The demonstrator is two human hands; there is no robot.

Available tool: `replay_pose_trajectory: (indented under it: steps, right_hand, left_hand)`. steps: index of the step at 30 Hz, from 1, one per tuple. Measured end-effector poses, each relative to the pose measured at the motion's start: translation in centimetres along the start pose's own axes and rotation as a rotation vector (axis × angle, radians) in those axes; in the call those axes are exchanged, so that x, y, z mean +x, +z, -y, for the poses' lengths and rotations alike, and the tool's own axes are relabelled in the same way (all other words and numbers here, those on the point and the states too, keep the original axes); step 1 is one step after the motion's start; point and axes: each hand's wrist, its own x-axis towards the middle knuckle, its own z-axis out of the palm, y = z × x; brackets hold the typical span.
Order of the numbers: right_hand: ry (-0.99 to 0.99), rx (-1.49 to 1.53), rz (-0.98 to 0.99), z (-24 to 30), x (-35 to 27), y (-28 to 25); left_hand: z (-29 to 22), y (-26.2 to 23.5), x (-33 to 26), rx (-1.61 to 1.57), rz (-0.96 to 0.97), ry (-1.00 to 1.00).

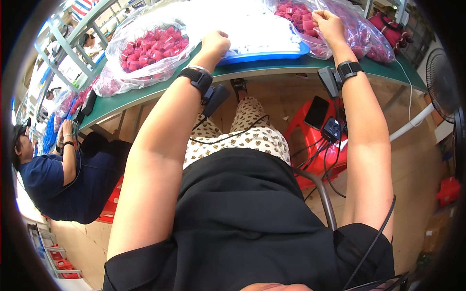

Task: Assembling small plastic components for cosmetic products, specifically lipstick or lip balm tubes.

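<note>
My left hand (216, 43) is closed in a loose fist at the left side of a blue tray (276, 56). Whatever its curled fingers may hold is hidden. My right hand (330, 26) is raised at the edge of a plastic bag of dark pink pieces (297, 15), thumb and fingertips pinched together. Something small may sit in that pinch, but I cannot make it out. Small white parts (264, 44) lie in the tray, mostly washed out by glare. Left of my left hand, a clear plastic bag (112, 58) lies open around a heap of dark pink, cup-like pieces (153, 47).
The green table edge (131, 96) curves before me. Below it, a red stool (303, 123) carries a phone (317, 111) and a black cabled box (332, 129). A fan (439, 82) stands at right. At left, a co-worker (63, 169) sits working at the same table.
</note>
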Motion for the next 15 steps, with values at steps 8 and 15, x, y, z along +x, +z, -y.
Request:
replay_pose_trajectory:
  steps: [8, 15]
  right_hand:
    - [-0.052, 0.604, 0.151, 5.8, -1.4, -0.1]
    - [0.054, 0.715, 0.591, 15.4, -12.5, 3.9]
  left_hand:
    - [-3.6, -2.6, -3.8, -0.688, 0.144, 0.017]
    - [-2.5, -5.3, -13.8, -0.894, 0.393, 0.014]
